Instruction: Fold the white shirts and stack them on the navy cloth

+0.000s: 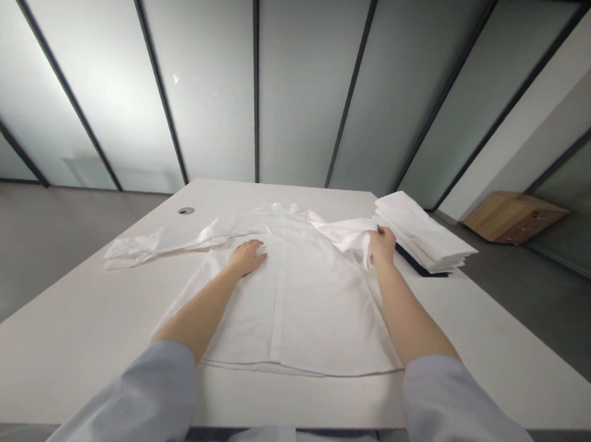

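Note:
A white long-sleeved shirt (310,302) lies spread on the table, its collar at the far end and its hem near me. Flat on the shirt's left front rests my left hand (247,257), fingers stretched out. My right hand (383,245) is closed on the sleeve at the right, which is bunched and slightly raised near the stack of folded cloth. The other sleeve reaches out to the left across the tabletop.
The white table (69,327) has a round cable hole (186,210) at its far left. A stack of folded white cloth (420,228) sits on a dark flat board (423,267) at the right. A wooden cabinet (516,218) stands on the floor beyond, near frosted glass panels (304,81).

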The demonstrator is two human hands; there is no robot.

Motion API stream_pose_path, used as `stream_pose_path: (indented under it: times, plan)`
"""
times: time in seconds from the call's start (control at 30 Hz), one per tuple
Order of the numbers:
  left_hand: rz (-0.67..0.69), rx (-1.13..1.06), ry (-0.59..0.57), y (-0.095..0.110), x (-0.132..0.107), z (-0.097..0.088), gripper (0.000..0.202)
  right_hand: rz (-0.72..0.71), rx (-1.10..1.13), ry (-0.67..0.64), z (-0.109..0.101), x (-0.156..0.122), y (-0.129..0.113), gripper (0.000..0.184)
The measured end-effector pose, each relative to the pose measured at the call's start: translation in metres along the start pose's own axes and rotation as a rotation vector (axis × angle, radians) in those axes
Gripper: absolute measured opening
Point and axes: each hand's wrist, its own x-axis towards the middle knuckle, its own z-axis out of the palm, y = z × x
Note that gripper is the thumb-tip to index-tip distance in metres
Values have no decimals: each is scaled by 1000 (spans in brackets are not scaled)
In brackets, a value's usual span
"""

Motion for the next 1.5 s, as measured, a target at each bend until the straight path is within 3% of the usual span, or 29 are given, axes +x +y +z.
stream_pose_path:
  times: [0.07, 0.13, 0.23, 0.3, 0.37, 0.43, 0.5, 0.57, 0.73, 0.9, 1.03, 1.17, 1.23, 1.3, 1.4, 1.5]
  plan:
    - [14, -89, 52, 5, 1, 0, 48, 27, 197, -171, 13, -19, -19, 39]
    - [22, -226, 74, 11, 2, 0, 46, 9, 305, -458, 28, -48, -36, 45]
    - [36, -450, 20, 15, 3, 1, 47, -122, 305, -975, 47, -94, -53, 45]
    - [50, -568, -23, 14, 3, 2, 52, -229, 285, -1139, 55, -114, -56, 41]
    - [48, -665, -36, 14, 3, 3, 56, -361, 235, -1074, 59, -121, -52, 33]
    - [32, -720, -32, 15, 2, 4, 68, -480, 138, -874, 60, -117, -43, 27]
    - [21, -710, -23, 19, 0, 3, 84, -549, 2, -691, 61, -108, -30, 27]
    - [30, -648, -17, 24, -2, 1, 91, -572, -147, -615, 61, -99, -18, 32]
    - [73, -567, -101, 28, -3, 2, 94, -517, -441, -760, 65, -88, -1, 40]
    - [-4, -968, -125, 25, -2, 2, 94, -485, -607, -816, 71, -84, 4, 48]
    - [-112, -1324, -104, 17, -3, -26, 84, -481, -696, -858, 75, -75, 7, 52]
    - [-175, -1343, -119, -6, -7, -62, 59, -498, -758, -874, 78, -60, 7, 53]
    - [-187, -1278, -201, -21, -11, -74, 44, -514, -777, -836, 78, -52, 5, 50]
    - [-179, -1194, -383, -36, -16, -82, 36, -520, -776, -777, 78, -45, 4, 45]
    - [-185, -1036, -591, -49, -20, -83, 36, -451, -744, -628, 77, -38, 2, 38]
    - [-238, -882, -498, -50, -15, -71, 51, -293, -686, -399, 76, -35, 5, 41]
